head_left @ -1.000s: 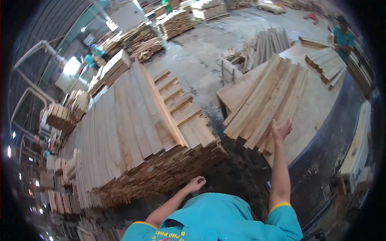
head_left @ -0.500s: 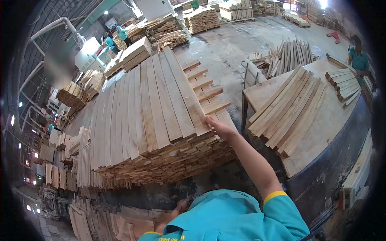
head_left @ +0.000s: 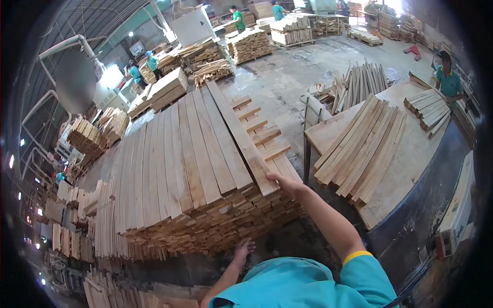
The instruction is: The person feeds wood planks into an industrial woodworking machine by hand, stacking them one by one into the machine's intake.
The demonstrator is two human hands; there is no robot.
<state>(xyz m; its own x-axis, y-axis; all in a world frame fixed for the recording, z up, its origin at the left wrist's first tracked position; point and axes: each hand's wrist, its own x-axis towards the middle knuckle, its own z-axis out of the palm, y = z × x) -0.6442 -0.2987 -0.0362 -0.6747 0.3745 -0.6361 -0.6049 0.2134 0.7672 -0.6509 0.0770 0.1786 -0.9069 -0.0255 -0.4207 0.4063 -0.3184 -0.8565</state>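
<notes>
While I follow from a distance, I see the right hand (head_left: 286,186) closed on the near end of the rightmost top board (head_left: 241,136), lying on the stack (head_left: 221,220), and the left hand (head_left: 244,250) empty, its fingers loosely apart. Because only this one end is held, the board could, in my judgement, twist or slip over the protruding slats (head_left: 266,135). To the right, the table (head_left: 417,154) bearing several planks (head_left: 359,146) stands near and would limit any wide swing

Red object (head_left: 412,50) on grey floor (head_left: 272,77); person in green (head_left: 238,19) behind far lumber pile (head_left: 250,46); pale pipe (head_left: 65,45) upper left
</notes>
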